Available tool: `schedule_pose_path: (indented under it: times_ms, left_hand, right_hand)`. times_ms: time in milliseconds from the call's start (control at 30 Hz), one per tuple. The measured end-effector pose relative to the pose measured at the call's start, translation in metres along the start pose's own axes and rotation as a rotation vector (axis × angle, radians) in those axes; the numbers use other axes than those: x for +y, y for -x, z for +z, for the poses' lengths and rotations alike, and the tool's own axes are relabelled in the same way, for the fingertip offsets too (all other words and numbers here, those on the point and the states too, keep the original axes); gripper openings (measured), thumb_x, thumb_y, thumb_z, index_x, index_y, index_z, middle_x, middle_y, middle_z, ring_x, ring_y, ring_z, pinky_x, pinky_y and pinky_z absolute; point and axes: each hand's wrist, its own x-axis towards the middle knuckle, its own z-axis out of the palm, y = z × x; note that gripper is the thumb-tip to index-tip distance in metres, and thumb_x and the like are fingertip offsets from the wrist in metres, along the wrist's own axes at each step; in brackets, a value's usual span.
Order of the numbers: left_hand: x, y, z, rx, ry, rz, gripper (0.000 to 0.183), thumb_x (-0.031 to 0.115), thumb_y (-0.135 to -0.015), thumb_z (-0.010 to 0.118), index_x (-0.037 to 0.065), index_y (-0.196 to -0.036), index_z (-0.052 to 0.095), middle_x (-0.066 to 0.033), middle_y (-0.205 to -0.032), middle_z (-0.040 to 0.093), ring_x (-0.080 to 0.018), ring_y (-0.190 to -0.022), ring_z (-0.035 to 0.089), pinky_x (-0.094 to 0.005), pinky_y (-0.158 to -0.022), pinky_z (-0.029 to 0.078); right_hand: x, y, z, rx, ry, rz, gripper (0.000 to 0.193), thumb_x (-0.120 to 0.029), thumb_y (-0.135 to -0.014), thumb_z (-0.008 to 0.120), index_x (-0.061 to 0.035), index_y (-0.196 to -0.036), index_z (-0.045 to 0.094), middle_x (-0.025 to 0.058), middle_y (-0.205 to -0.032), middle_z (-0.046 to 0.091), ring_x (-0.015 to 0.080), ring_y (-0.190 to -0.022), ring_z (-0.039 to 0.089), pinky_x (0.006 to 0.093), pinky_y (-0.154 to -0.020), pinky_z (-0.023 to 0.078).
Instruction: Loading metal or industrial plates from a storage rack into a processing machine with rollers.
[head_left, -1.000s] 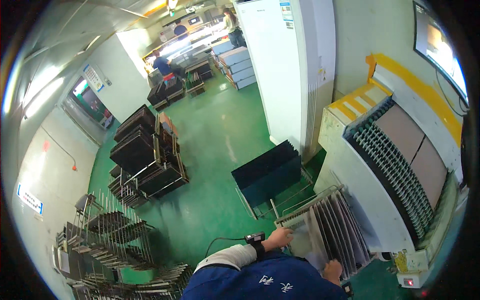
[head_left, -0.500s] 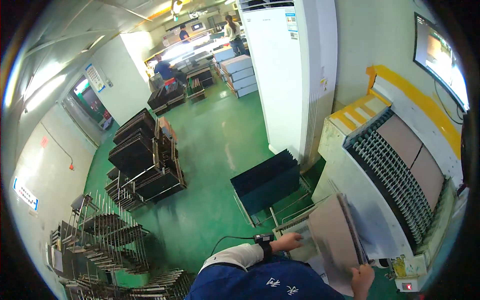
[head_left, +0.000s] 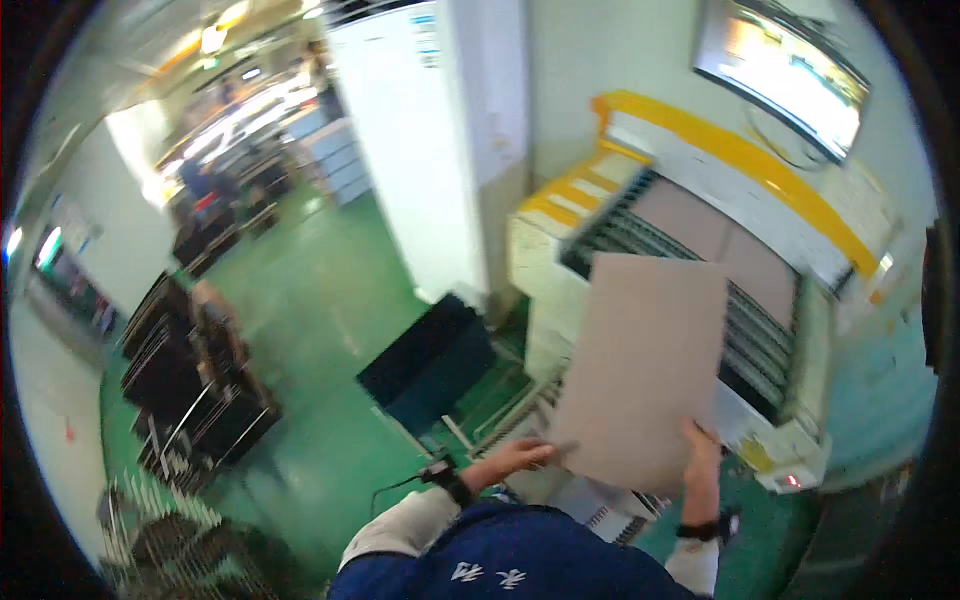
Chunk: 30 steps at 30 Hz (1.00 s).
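A flat pinkish-beige panel (head_left: 645,370) is held up in front of me, its far end overlapping the roller conveyor (head_left: 755,350). My right hand (head_left: 703,450) grips the panel's right edge near the bottom, thumb on its face. At the lower left corner, my left hand (head_left: 528,455) has its fingers closed on the edge, slightly blurred. Under the panel shows part of a slotted rack (head_left: 612,522), mostly hidden. Similar pinkish panels (head_left: 690,215) lie on the far part of the conveyor.
Left of the conveyor stands a rack of dark panels (head_left: 430,360). A tall white cabinet unit (head_left: 410,150) rises behind it. Stacked racks of dark boards (head_left: 190,370) line the left side of the green floor. A lit screen (head_left: 785,75) hangs on the wall above the conveyor.
My view has swung right. The panel has risen from the rack toward the conveyor, and my left hand has come onto its left edge, while my right hand keeps its hold.
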Motion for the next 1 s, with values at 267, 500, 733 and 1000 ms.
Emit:
schedule_pose_path:
  times_ms: [267,500,733,1000]
  left_hand:
    - [0.043,-0.013,-0.007,-0.099,0.629,0.207,0.038,0.026,-0.096,0.05,0.003,-0.126,0.046,-0.0136,-0.12,0.057,-0.028,-0.111,0.055,-0.04,-0.093,0.044]
    - [0.065,-0.038,-0.01,-0.088,0.714,0.317,0.032,0.02,-0.096,0.048,0.004,-0.124,0.046,-0.0114,-0.113,0.059,-0.029,-0.108,0.058,-0.0435,-0.093,0.045]
    - [0.078,-0.062,-0.009,-0.017,0.716,0.273,0.025,0.012,-0.093,0.052,0.004,-0.117,0.05,-0.0106,-0.106,0.061,-0.0264,-0.097,0.061,-0.0429,-0.084,0.051]
    - [0.101,-0.091,-0.007,-0.018,0.699,0.273,0.018,0.009,-0.091,0.054,0.003,-0.108,0.056,-0.009,-0.103,0.062,-0.022,-0.092,0.061,-0.0383,-0.077,0.053]
  right_hand:
    - [0.024,-0.058,0.029,-0.08,-0.392,0.242,0.04,-0.011,-0.081,0.065,-0.0002,-0.118,0.054,0.0119,-0.112,0.059,0.0281,-0.102,0.056,0.0436,-0.087,0.046]
    - [0.01,-0.089,0.005,-0.005,-0.456,0.269,0.032,-0.014,-0.085,0.061,-0.0012,-0.114,0.056,0.0123,-0.108,0.061,0.0281,-0.099,0.058,0.0437,-0.086,0.047]
    - [0.008,-0.081,-0.092,-0.125,-0.405,0.067,0.03,-0.024,-0.089,0.058,-0.0026,-0.109,0.059,0.0084,-0.101,0.064,0.024,-0.094,0.062,0.0396,-0.08,0.052]
    - [0.067,0.018,-0.125,-0.24,-0.561,0.065,0.029,-0.027,-0.089,0.058,-0.0109,-0.114,0.059,0.0053,-0.098,0.064,0.0201,-0.085,0.063,0.0306,-0.064,0.05]
